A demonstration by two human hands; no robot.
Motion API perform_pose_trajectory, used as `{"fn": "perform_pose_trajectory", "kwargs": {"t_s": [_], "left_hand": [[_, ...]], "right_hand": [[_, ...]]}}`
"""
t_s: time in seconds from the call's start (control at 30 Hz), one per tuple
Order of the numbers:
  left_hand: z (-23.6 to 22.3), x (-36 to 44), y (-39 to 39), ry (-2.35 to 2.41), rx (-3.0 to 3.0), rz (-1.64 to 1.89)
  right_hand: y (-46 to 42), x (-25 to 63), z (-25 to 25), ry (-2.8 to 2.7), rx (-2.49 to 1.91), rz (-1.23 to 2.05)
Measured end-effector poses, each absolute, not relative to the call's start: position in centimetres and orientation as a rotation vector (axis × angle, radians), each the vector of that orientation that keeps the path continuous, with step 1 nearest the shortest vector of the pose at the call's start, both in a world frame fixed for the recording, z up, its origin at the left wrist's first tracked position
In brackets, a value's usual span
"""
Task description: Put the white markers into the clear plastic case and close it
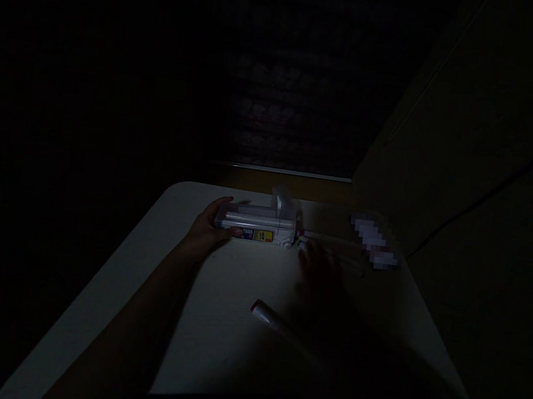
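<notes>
The scene is very dark. My left hand (209,226) grips the left end of a clear plastic marker case (258,223) with a yellow label, lying on a white table (210,341). The case's lid stands open at its right end. My right hand (319,267) is dim and blurred just right of the case's open end, near markers that stick out there; its fingers do not show clearly. A white marker with a red cap (267,316) lies loose on the table in front of the case.
A blurred pale object (374,242) lies at the table's far right. A dim wall panel (471,153) rises on the right. Everything to the left of the table and behind it is black.
</notes>
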State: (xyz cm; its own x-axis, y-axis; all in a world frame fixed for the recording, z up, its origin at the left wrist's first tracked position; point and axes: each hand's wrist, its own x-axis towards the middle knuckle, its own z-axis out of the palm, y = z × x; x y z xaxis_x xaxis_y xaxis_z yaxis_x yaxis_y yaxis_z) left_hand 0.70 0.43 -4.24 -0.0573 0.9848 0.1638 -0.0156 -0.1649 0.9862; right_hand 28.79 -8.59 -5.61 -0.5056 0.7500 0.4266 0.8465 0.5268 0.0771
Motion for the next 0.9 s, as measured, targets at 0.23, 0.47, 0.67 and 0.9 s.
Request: {"fn": "perform_pose_trajectory", "kwargs": {"t_s": [0.23, 0.47, 0.67, 0.9], "left_hand": [[-4.0, 0.9, 0.1, 1.142, 1.266, 1.385], [-3.8, 1.0, 0.0, 1.116, 1.261, 1.377], [-4.1, 0.7, 0.2, 1.138, 1.271, 1.387], [-3.7, 1.0, 0.0, 1.139, 1.275, 1.384]], "right_hand": [[-13.4, 26.4, -6.4, -2.528, -1.069, -0.5], [-9.1, 30.4, -6.0, -2.725, -1.113, -0.413], [-7.3, 31.8, -5.5, -2.543, -1.337, -0.397], [-3.7, 34.0, -3.7, -2.73, -1.218, -0.378]]}}
